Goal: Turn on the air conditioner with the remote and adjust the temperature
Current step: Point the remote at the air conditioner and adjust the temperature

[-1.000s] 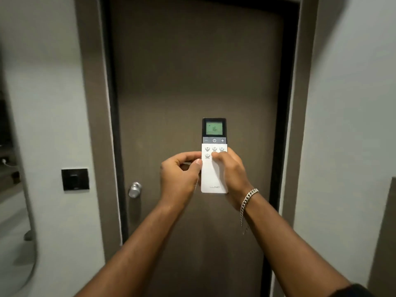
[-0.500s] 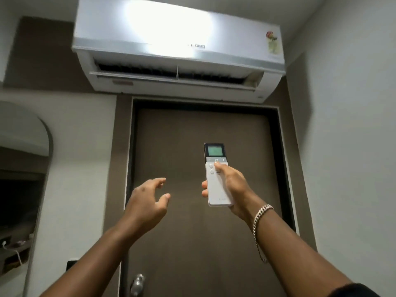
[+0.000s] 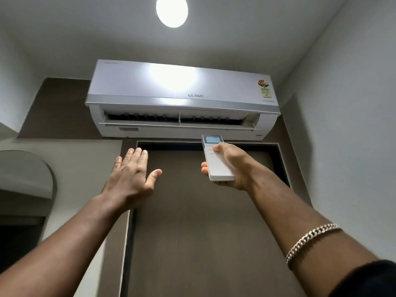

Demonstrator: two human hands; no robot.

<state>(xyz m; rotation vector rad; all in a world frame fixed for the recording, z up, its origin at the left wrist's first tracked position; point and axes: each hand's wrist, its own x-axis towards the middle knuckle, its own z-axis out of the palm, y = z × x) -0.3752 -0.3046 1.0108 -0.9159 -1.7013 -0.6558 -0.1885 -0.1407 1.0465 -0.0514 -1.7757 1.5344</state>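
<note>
We are holding the remote (image 3: 216, 161) up in our right hand (image 3: 230, 166), fingers wrapping it from behind and the thumb pressing on its buttons, its lit screen end pointing at the air conditioner (image 3: 182, 99) mounted above the door (image 3: 203, 221). Our left hand (image 3: 130, 174) is reaching up beside it, fingers spread flat, touching nothing. A bracelet (image 3: 310, 239) is circling our right forearm.

View tilted up — left hand (image 3: 130, 174) now flat, raised; ceiling light (image 3: 171, 10) appeared.
</note>
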